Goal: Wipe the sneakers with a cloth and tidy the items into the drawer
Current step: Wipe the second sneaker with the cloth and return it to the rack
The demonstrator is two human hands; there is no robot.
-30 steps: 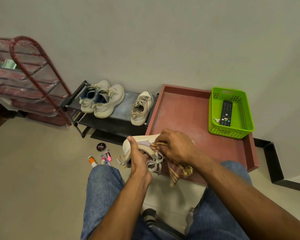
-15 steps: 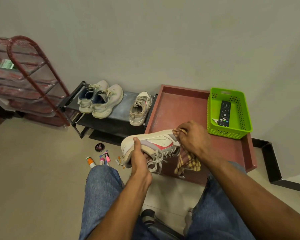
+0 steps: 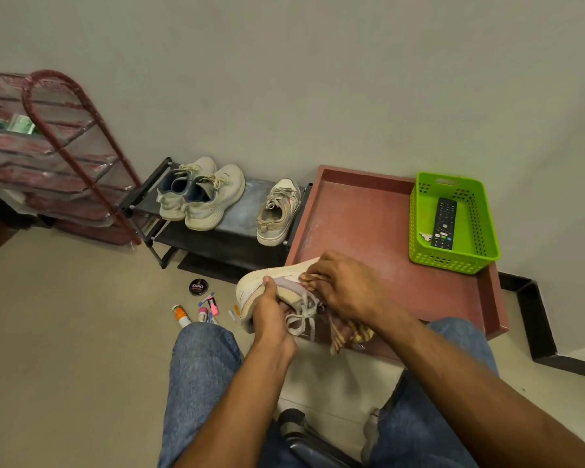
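Observation:
My left hand (image 3: 270,314) grips a white sneaker (image 3: 252,286) by its heel end, thumb on top, with loose laces hanging below. My right hand (image 3: 347,288) holds a yellow and red checked cloth (image 3: 347,332) and presses it on the sneaker's side. The cloth's tail hangs down under that hand. The sneaker's toe end is hidden behind my right hand. The matching white sneaker (image 3: 278,211) stands on a low black shoe rack (image 3: 230,228). The shallow red drawer (image 3: 379,217) lies open on the floor just behind my hands.
A pair of pale sneakers (image 3: 200,194) stands on the rack's left part. A black polish tin (image 3: 198,287), an orange-capped tube (image 3: 180,315) and small pink items (image 3: 208,307) lie on the floor. A green basket (image 3: 453,224) holds a remote (image 3: 444,222). A red shelf stand (image 3: 58,157) stands at left.
My right hand with the cloth has slid back leftward along the sneaker, from its toe end toward the middle. My left hand keeps the same grip on the heel.

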